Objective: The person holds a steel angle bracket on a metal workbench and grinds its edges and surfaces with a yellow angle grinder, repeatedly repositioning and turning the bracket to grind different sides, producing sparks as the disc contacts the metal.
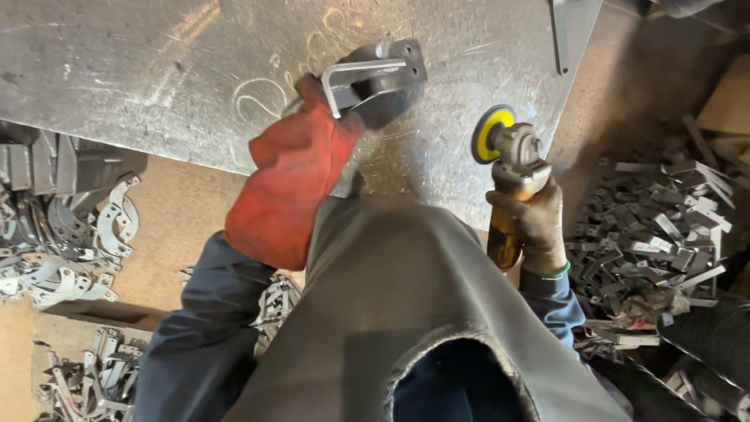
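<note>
my left hand (293,184), in a red glove, grips a bent metal bracket (379,78) on the steel surface (156,70); my right hand (535,223) clasps the angle grinder (508,168). the bracket looks rigid, heavy, sharp-edged: best held by its flat arm.

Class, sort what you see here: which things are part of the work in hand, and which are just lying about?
In use:
left hand in a red glove, gripping a bent metal bracket
right hand holding an angle grinder
steel worktable

Lying about:
curved clamps on the left
heap of flat brackets on the right
</note>
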